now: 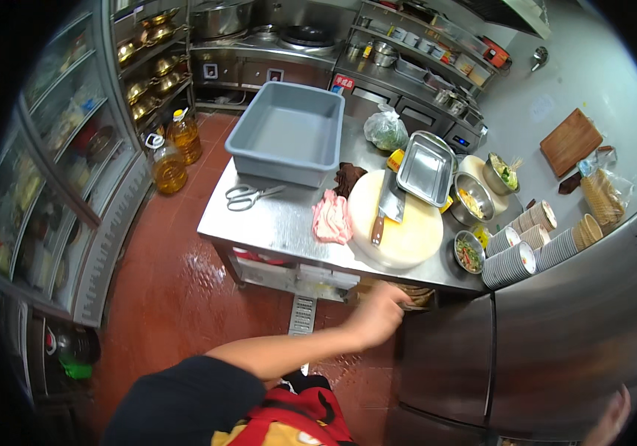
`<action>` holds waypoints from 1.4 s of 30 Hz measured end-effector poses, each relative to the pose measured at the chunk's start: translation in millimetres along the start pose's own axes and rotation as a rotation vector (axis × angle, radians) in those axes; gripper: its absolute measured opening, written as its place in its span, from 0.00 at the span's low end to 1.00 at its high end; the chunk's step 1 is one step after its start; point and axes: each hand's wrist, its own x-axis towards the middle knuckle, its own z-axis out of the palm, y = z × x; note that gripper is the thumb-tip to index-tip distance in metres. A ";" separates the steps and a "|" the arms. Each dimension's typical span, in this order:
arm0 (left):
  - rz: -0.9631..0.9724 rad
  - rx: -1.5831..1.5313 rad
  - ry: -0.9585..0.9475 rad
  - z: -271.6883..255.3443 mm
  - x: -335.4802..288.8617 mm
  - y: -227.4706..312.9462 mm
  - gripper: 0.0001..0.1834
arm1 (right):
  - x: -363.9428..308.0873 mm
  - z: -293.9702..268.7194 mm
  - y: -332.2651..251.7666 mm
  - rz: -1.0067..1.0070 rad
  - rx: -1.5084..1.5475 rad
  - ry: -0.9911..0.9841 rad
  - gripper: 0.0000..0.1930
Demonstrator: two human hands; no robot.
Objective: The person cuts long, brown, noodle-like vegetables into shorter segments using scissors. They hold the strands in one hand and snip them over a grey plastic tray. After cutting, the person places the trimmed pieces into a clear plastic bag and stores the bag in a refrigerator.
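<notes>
My left hand [380,318] is in front of the steel table's near edge, below the round white cutting board [415,234]. Its fingers are curled closed; what they hold, if anything, is hidden. A cleaver [390,204] with a wooden handle lies on the board, its handle toward me. Beside the board is a crumpled pink cloth [332,217]. Low at the right rim, my right hand [610,421] shows only in part, fingers stretched upward, in front of the stainless steel cabinet doors [571,342]. I cannot tell whether it touches them.
On the table [218,215] stand a large grey tub [318,169], scissors [248,196], a steel tray [426,169], bowls of cut vegetables [469,253] and stacked bowls [510,266]. Oil bottles [168,169] stand on the red floor near the glass-door fridge [66,163].
</notes>
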 end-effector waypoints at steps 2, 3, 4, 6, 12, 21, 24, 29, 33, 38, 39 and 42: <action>-0.049 0.136 0.216 -97.2 20.5 -55.1 0.11 | -12.9 125.0 -45.1 -0.047 0.225 -0.195 0.11; -0.053 0.213 0.313 -145.7 29.1 -79.7 0.12 | -29.7 180.9 -76.4 -0.047 0.355 -0.298 0.10; -0.046 0.310 0.412 -197.0 38.7 -98.1 0.13 | -42.5 229.3 -105.9 0.216 0.526 -0.506 0.08; -0.037 0.536 0.582 -298.1 61.1 -119.6 0.14 | -63.4 317.9 -172.7 0.400 0.755 -0.767 0.09; -0.655 0.849 0.681 -514.2 133.4 -147.4 0.25 | -159.1 484.2 -354.2 0.433 0.931 -1.113 0.10; -1.176 0.015 0.279 -604.5 207.0 -248.6 0.30 | -200.2 529.6 -499.5 -0.159 0.584 -0.898 0.32; -1.213 -0.004 0.200 -618.0 222.1 -278.3 0.26 | -210.0 536.0 -521.9 -0.124 0.440 -0.868 0.31; -1.089 0.096 0.086 -623.9 228.9 -278.5 0.20 | -233.4 496.9 -548.7 0.274 0.518 -0.757 0.24; -0.862 0.110 0.090 -612.0 240.0 -236.2 0.18 | -239.8 455.6 -572.7 0.769 0.861 -0.780 0.22; -0.662 0.124 -0.045 -602.0 257.7 -147.5 0.17 | -174.3 398.2 -581.3 0.914 1.085 -0.510 0.26; -0.627 0.108 -0.087 -589.7 259.7 -130.5 0.17 | -174.8 392.1 -571.5 0.875 1.046 -0.451 0.27; -0.530 0.100 -0.167 -569.9 252.5 -79.1 0.17 | -164.8 340.8 -566.6 0.781 0.772 -0.485 0.26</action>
